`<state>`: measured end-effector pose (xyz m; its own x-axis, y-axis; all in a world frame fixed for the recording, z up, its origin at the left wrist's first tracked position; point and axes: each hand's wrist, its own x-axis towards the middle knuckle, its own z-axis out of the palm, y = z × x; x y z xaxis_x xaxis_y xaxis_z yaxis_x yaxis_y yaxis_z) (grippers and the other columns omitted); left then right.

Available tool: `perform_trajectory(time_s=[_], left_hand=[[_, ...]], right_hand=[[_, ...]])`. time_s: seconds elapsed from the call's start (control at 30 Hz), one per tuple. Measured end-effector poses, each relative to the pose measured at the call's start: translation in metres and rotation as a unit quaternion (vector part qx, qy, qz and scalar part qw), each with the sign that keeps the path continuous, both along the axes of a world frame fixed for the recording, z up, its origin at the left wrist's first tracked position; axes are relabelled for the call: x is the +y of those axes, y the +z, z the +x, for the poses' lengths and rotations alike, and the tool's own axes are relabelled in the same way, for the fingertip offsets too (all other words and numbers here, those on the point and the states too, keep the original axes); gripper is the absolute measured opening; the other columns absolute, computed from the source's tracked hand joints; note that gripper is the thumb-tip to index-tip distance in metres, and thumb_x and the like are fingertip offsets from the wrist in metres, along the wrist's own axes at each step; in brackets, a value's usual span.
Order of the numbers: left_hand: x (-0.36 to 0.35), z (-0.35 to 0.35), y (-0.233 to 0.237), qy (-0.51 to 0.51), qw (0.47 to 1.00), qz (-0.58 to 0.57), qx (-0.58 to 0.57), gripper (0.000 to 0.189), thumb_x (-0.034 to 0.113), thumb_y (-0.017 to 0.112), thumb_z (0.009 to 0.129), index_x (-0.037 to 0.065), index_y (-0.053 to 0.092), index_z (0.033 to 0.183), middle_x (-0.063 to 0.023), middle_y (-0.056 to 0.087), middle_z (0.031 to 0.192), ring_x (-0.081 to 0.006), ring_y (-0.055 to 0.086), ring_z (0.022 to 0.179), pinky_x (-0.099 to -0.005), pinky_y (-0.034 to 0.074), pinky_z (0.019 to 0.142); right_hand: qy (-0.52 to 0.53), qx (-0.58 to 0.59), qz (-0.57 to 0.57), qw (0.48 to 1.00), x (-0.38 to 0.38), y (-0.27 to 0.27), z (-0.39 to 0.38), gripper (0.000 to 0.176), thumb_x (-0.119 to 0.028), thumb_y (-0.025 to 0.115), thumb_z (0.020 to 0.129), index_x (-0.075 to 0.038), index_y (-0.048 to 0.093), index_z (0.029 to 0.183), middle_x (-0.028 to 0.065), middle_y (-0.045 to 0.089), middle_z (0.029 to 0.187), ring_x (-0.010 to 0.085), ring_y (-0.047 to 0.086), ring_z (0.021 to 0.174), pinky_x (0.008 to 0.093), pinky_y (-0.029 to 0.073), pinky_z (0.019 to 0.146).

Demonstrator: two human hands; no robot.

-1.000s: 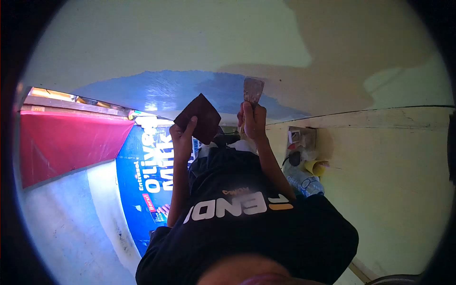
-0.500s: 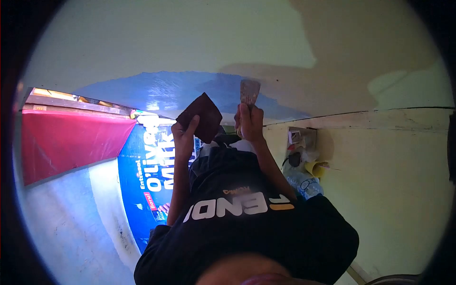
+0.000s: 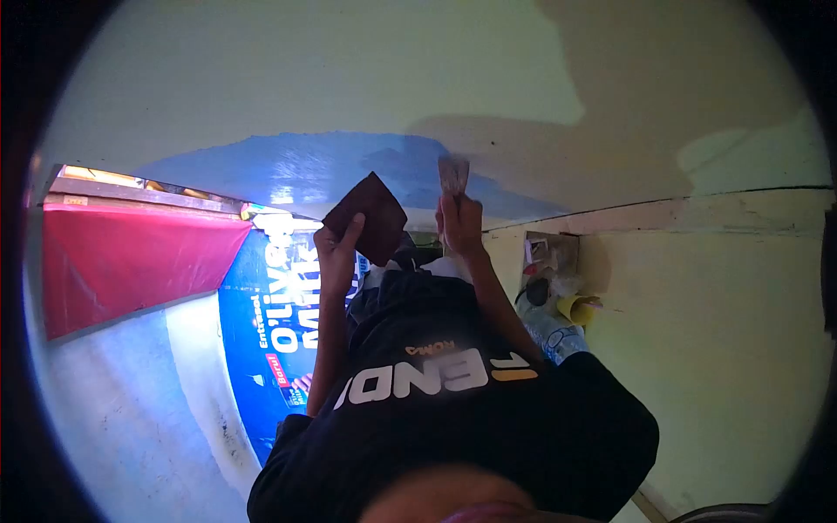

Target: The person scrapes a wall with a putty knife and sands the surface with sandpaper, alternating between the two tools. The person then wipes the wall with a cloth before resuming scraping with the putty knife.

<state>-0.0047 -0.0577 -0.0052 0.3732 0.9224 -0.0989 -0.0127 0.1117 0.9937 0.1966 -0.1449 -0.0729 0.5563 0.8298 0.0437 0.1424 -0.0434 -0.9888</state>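
My left hand [image 3: 336, 251] grips a flat, dark brown square plate [image 3: 375, 216] by its corner, thumb lying on its face. To its right, my right hand [image 3: 461, 228] is wrapped round the handle of a putty knife [image 3: 453, 173]. The putty knife's whitish, smeared blade points away from me and overlaps a bluish patch [image 3: 340, 157] on the pale wall [image 3: 349, 70]. Both hands are held out in front of my black shirt [image 3: 488, 436].
At left are a red panel [image 3: 139, 261] and a blue banner [image 3: 253, 349] with white lettering. On the right, a recess [image 3: 562, 248] is near a yellow cup-like object [image 3: 577, 309] and a clear plastic bottle [image 3: 558, 338]. My shadow falls across the wall.
The putty knife's blade has turned to look narrower and shifted slightly down in view. My left hand and the brown plate have hardly moved.
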Motion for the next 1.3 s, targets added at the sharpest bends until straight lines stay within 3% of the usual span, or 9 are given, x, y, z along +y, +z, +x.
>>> perform_trajectory(time_s=[0.13,0.3,0.53,0.73,1.03,1.17,1.3], left_hand=[[-0.003,0.010,0.001,0.027,0.998,-0.051,-0.017,0.027,0.019,0.067,0.089,-0.003,0.067,0.106,-0.0065,0.069,0.093,-0.0113,0.061,0.085,-0.0273,0.047,0.078],[-0.005,0.031,-0.004,0.037,0.995,-0.087,-0.041,0.026,0.020,0.068,0.089,-0.002,0.067,0.102,-0.0058,0.069,0.090,-0.0110,0.061,0.081,-0.0265,0.047,0.074],[0.005,0.030,-0.010,0.034,0.999,-0.038,-0.020,0.025,0.020,0.068,0.088,-0.002,0.067,0.102,-0.0055,0.068,0.090,-0.0110,0.061,0.082,-0.0275,0.047,0.074],[0.005,0.031,-0.005,0.115,0.992,-0.054,-0.007,0.023,0.018,0.069,0.087,0.000,0.067,0.101,-0.0051,0.067,0.090,-0.0113,0.061,0.083,-0.0278,0.047,0.075],[0.008,0.026,-0.006,0.115,0.991,-0.069,-0.006,0.024,0.019,0.069,0.088,0.000,0.066,0.103,-0.0061,0.067,0.091,-0.0116,0.061,0.084,-0.0283,0.047,0.076],[0.011,0.019,-0.015,0.101,0.993,-0.065,-0.015,0.024,0.019,0.069,0.088,0.000,0.066,0.102,-0.0053,0.066,0.090,-0.0109,0.060,0.084,-0.0282,0.047,0.076],[0.011,0.020,-0.011,0.081,0.995,-0.050,-0.017,0.022,0.018,0.070,0.087,0.000,0.066,0.101,-0.0044,0.066,0.090,-0.0110,0.059,0.084,-0.0275,0.046,0.076]], right_hand=[[-0.008,0.082,-0.051,0.995,-0.031,-0.023,0.008,0.039,-0.026,0.049,0.097,-0.001,0.053,0.068,0.0037,0.052,0.048,0.0126,0.054,0.041,0.0308,0.043,0.043],[0.025,-0.036,-0.063,0.997,-0.040,-0.011,0.030,0.037,-0.026,0.049,0.096,-0.002,0.055,0.070,0.0055,0.053,0.049,0.0173,0.055,0.041,0.0335,0.044,0.045],[0.033,-0.169,-0.015,0.985,-0.013,-0.022,0.039,0.036,-0.025,0.049,0.095,-0.001,0.057,0.069,0.0090,0.054,0.049,0.0240,0.057,0.044,0.0366,0.044,0.048],[0.031,-0.004,0.008,0.999,-0.011,-0.007,0.023,0.035,-0.022,0.050,0.095,-0.001,0.057,0.067,0.0080,0.055,0.050,0.0210,0.058,0.045,0.0355,0.044,0.047],[0.030,-0.004,-0.004,1.000,-0.004,0.008,0.014,0.037,-0.024,0.050,0.095,-0.002,0.058,0.066,0.0078,0.057,0.051,0.0189,0.058,0.045,0.0347,0.044,0.047],[0.015,-0.021,-0.003,1.000,-0.003,-0.015,0.012,0.036,-0.024,0.050,0.095,-0.002,0.058,0.067,0.0084,0.056,0.051,0.0197,0.058,0.045,0.0348,0.044,0.047],[0.000,-0.031,0.009,0.999,0.002,0.014,0.007,0.038,-0.023,0.050,0.095,-0.002,0.057,0.065,0.0084,0.055,0.050,0.0200,0.057,0.044,0.0349,0.044,0.047]])
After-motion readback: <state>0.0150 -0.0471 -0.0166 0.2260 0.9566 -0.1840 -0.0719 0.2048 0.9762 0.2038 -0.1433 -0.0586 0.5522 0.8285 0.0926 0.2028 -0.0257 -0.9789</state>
